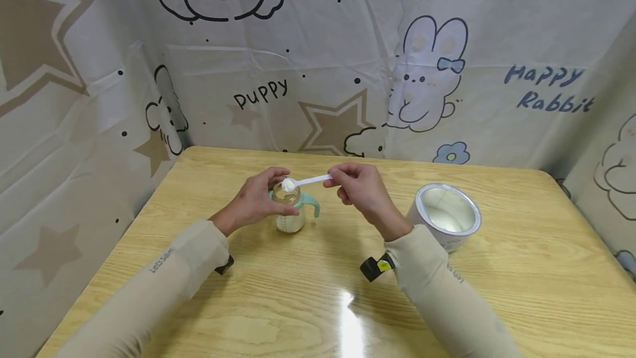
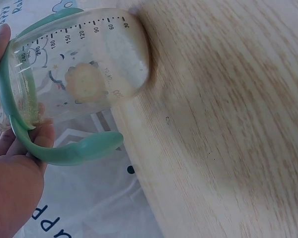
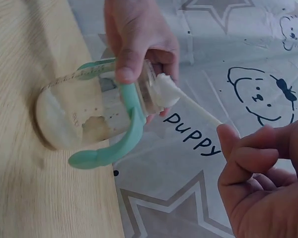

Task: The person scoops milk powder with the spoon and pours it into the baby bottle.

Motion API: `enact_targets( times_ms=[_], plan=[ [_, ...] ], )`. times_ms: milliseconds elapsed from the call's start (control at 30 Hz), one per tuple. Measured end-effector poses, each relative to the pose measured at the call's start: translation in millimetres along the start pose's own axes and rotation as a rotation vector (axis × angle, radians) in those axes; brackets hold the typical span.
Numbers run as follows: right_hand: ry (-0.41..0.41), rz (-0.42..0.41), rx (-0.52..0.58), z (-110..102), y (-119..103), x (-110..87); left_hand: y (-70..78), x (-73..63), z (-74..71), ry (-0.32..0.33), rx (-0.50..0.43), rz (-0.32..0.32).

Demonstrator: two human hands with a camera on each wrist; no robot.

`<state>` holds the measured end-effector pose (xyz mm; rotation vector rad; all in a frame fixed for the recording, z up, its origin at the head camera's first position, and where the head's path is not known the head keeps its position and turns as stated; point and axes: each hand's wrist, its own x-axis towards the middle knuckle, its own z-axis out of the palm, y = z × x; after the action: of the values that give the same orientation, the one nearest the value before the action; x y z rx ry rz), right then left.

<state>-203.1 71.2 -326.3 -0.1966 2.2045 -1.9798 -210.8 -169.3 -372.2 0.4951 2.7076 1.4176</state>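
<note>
A clear baby bottle (image 2: 89,64) with green handles and printed volume marks stands upright on the table, pale powder or liquid in its bottom. My left hand (image 1: 255,200) grips it around the neck, thumb on the near side. My right hand (image 1: 360,189) pinches the end of a long white scoop (image 1: 313,180) between thumb and fingers. The scoop's bowl, heaped with white powder (image 3: 165,90), is right at the bottle's open mouth. In the right wrist view, the green handle (image 3: 131,129) curves down below the left thumb.
An open can (image 1: 444,211) with a silvery inside stands on the wooden table (image 1: 278,303), right of my right forearm. Behind the table hangs a printed cloth (image 1: 318,59) with cartoon animals and stars. Each wrist carries a small black camera (image 1: 371,268).
</note>
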Motion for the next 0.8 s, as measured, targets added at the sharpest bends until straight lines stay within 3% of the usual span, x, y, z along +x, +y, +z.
enact_targets(
  times_ms=[267, 400, 800],
  plan=[
    [-0.039, -0.128, -0.282, 2.2, 1.7, -6.3, 1.3, 0.2, -0.4, -0.007, -0.008, 0.006],
    [-0.049, -0.150, -0.379, 1.3, 3.1, -7.8, 2.0, 0.6, -0.9, -0.007, -0.012, 0.007],
    [-0.063, -0.167, -0.397, -1.2, 4.9, -8.4, 2.2, 0.7, -3.2, -0.030, -0.013, -0.014]
  ],
)
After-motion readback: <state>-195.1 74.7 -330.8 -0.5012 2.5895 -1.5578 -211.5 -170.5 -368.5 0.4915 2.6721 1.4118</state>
